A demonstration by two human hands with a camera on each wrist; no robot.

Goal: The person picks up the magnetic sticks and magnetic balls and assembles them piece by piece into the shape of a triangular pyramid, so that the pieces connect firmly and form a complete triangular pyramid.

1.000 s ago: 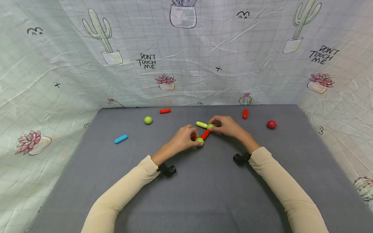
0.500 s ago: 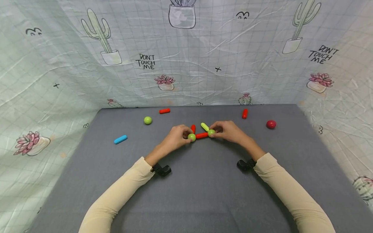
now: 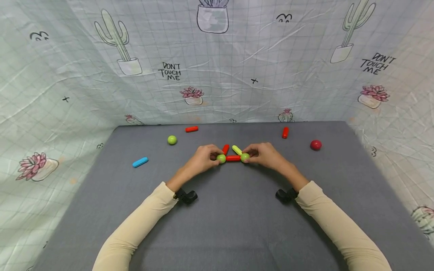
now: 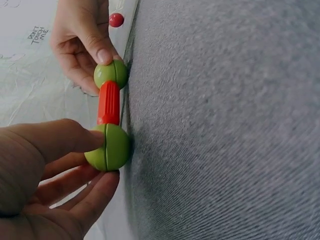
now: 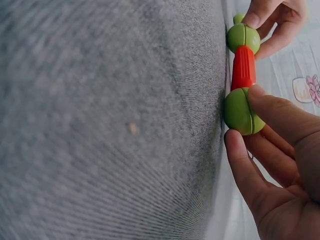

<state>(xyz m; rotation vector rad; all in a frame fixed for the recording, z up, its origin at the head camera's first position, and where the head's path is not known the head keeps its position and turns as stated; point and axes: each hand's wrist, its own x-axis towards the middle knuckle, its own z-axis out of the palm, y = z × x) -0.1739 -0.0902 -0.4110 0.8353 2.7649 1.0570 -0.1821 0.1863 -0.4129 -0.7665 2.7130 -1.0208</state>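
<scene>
I'm looking at a grey felt-like surface (image 3: 237, 226), walled on three sides by a pale grid-pattern cloth (image 3: 237, 86) printed with cacti, pink succulents and "DON'T TOUCH ME".

Counting sticks: I make it four red ones. One red stick (image 3: 233, 158) lies at the middle of the surface, joined at each end to a green ball; a second red stick (image 3: 225, 149) angles off just behind it; a third red stick (image 3: 191, 129) sits by the far edge, left of centre; a fourth red stick (image 3: 285, 132) sits by the far edge, right of centre. One yellow-green stick (image 3: 237, 150) slants behind the right ball. One blue stick (image 3: 140, 162) lies toward the left edge.

Balls: three green, one dark red. My left hand (image 3: 202, 160) pinches the left green ball (image 3: 221, 158), my right hand (image 3: 266, 155) pinches the right green ball (image 3: 245, 157). A loose green ball (image 3: 172, 140) rests far left, and the dark red ball (image 3: 315, 145) near the right edge.

Whether the angled sticks actually touch the balls, I can't quite tell from here.
</scene>
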